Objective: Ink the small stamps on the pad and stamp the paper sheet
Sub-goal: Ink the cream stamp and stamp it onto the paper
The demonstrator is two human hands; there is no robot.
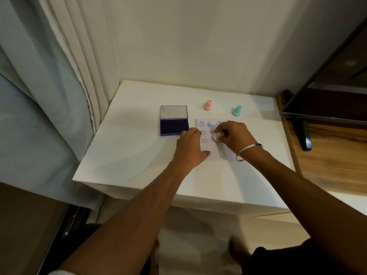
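Observation:
A white paper sheet (215, 154) lies on the white table (129, 155), printed with several blue smiley faces and hearts. My right hand (234, 133) grips a small whitish stamp (216, 136) whose base meets the sheet near its middle. My left hand (190, 148) rests flat on the sheet's left edge. The purple ink pad (174, 127) sits open to the left of the sheet, its lid raised behind it. A pink stamp (208, 105) and a teal stamp (236, 110) stand upright beyond the sheet.
A wall rises right behind the table and a curtain (65, 80) hangs along its left side. A dark monitor (327, 92) on a stand overhangs the wooden surface (327, 161) at the right. The table's front edge is close to my body.

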